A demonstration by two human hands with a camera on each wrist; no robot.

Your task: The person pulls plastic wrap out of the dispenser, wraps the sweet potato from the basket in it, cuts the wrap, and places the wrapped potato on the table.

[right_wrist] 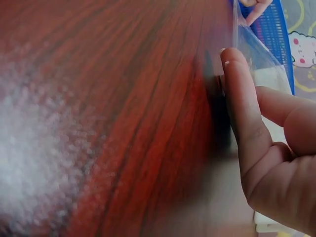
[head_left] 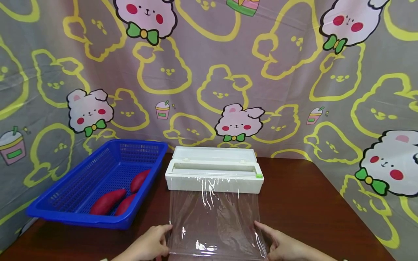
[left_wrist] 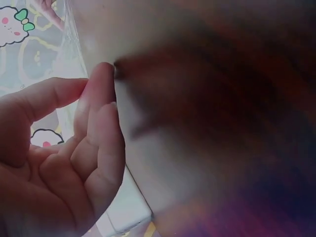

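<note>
A sheet of clear plastic wrap (head_left: 215, 217) runs from a white wrap dispenser box (head_left: 215, 185) toward me over the dark table. At the sheet's near left corner my left hand (head_left: 148, 242) pinches the film, its index finger pointing along the side edge. My right hand (head_left: 287, 246) pinches the near right corner in the same way. Both wrist views show the left fingers (left_wrist: 103, 89) and right fingers (right_wrist: 242, 94) bunched at the film's edge. The box lid (head_left: 213, 154) is raised at the back, with the roll (head_left: 213, 172) visible inside. A green cutter (head_left: 259, 175) sits at the right end.
A blue plastic basket (head_left: 78, 218) stands on the left, holding three red-skinned sweet potatoes (head_left: 107, 202). Brown wooden table (head_left: 303, 203) extends to the right of the box. A cartoon-printed cloth (head_left: 196, 83) hangs behind and along the sides.
</note>
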